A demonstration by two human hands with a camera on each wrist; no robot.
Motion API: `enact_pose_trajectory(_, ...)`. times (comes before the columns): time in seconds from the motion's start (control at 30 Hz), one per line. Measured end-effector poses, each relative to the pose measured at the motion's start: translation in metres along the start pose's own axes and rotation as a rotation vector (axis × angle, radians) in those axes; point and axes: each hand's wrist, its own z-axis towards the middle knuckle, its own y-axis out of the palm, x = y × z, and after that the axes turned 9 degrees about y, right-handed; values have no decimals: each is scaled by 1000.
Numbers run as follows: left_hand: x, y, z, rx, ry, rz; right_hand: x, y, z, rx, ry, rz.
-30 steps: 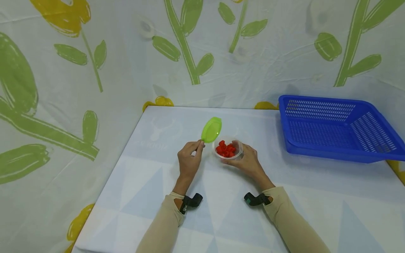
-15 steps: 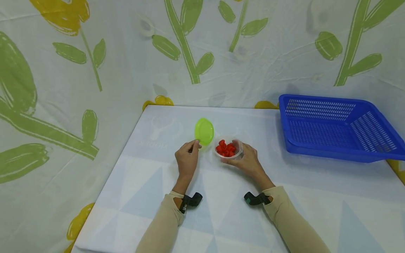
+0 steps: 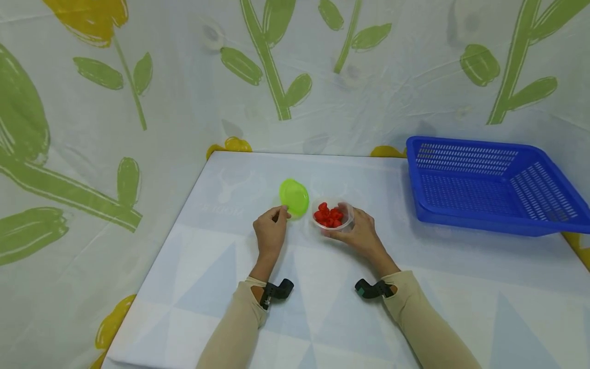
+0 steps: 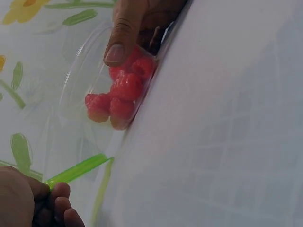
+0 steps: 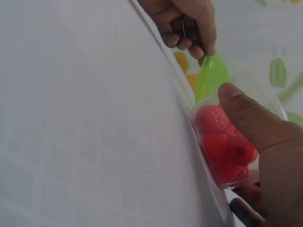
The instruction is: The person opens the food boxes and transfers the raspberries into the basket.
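My left hand pinches a translucent green lid by its near edge. In the left wrist view the lid slants, its far edge low over the tabletop. Just right of it, my right hand grips a clear plastic tub from its right side, thumb on the near wall and fingers behind. Several red raspberries lie inside the uncovered tub. Through the clear wall the raspberries show in the right wrist view, piled at the tub's bottom. Part of the right fingers is hidden behind the tub.
A large blue perforated basket stands at the back right of the table. The white tablecloth has pale blue triangles. Behind and to the left rises a floral-print curtain.
My left hand has drawn the green lid left and down from the tub's rim, tilting it flatter toward the table. The right hand and the tub stay in place.
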Motion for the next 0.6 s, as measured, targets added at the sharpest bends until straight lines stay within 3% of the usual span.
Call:
enact_pose_trajectory(0.37,-10,-6,5,-12,-125,-8,-1,0,0,-1,0,2)
enact_pose_trajectory(0.6,-10,-9,4,-5,-180,-104,-2,0,0,-9,10,3)
